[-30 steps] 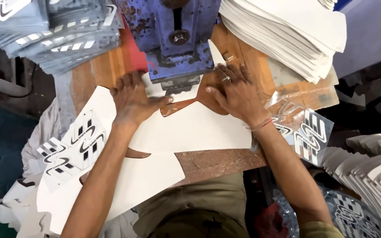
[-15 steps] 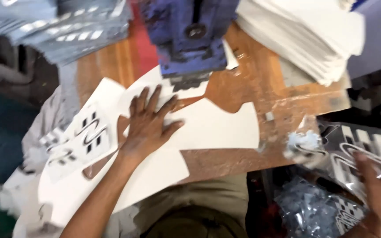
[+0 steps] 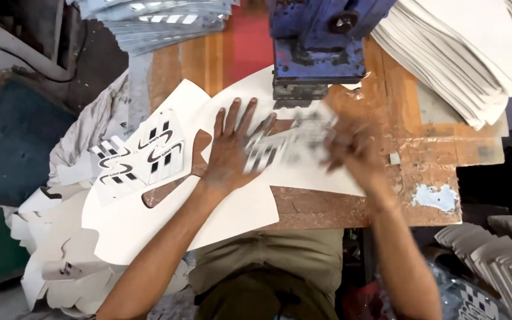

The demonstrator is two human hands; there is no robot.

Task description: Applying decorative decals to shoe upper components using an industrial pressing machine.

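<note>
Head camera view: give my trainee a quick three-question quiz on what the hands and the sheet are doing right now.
1. True or false: the left hand lies flat, fingers spread, on the white sheet.
2. What stands at the far edge of the table, just beyond the hands? A) blue press B) red bucket C) glass jar
3. Fill in: the blurred right hand is at a ______ piece.

Key
1. True.
2. A, the blue press.
3. Striped; the striped piece lies between the two hands.
</note>
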